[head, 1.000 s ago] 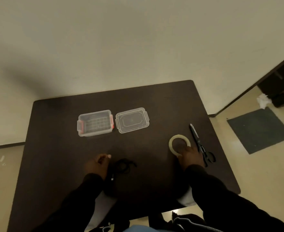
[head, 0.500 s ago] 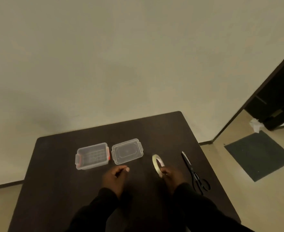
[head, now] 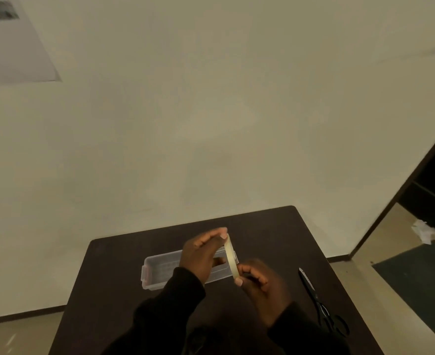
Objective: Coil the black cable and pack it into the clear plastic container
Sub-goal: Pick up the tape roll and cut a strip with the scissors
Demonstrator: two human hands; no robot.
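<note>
Both hands hold the tape roll (head: 231, 256) edge-on above the clear plastic container (head: 160, 271): left hand (head: 202, 254) pinches its top, right hand (head: 258, 280) its bottom. The black cable is out of sight; unsecured, its coil could spring open.

Dark table (head: 108, 290), clear plastic container (head: 157, 270), black scissors (head: 321, 306)
</note>
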